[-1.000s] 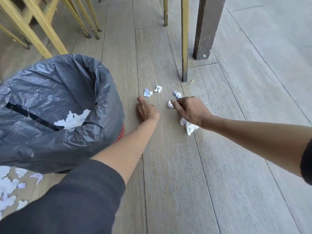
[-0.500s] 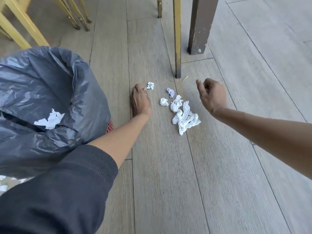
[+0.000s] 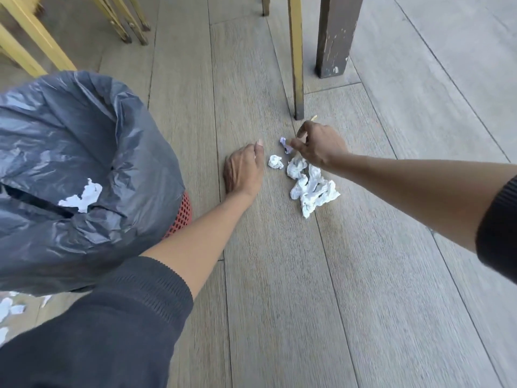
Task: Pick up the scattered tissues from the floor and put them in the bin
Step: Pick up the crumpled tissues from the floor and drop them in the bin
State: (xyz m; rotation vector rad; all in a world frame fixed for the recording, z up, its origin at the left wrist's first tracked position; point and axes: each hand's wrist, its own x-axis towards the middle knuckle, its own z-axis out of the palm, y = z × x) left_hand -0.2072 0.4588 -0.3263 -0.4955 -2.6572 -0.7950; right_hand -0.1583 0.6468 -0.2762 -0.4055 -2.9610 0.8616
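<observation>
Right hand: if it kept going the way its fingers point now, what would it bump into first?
The right hand points leftward, its fingers at the small purplish tissue scrap, so that comes first; it may already be touching it. Past that lies the left hand, though depth is hard to judge.

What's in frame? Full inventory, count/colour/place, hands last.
bin: one, red mesh, left, mostly hidden by its liner
liner: one, dark grey, draped over the bin
tissue in bin: one, white, on the liner inside the opening
small wad: one, white, on the floor between the hands
tissue pile: one heap, white, on the floor below the right hand
purple-tinted wad: one, at the right fingertips
stray tissues: several, white, bottom left behind the bin
yellow legs: several, top left and top centre
dark post: one, brown, top right of centre
floor: grey-brown planks
left hand: resting on the floor, fingers curled under; grip unclear
right hand: pinching the purple-tinted wad
</observation>
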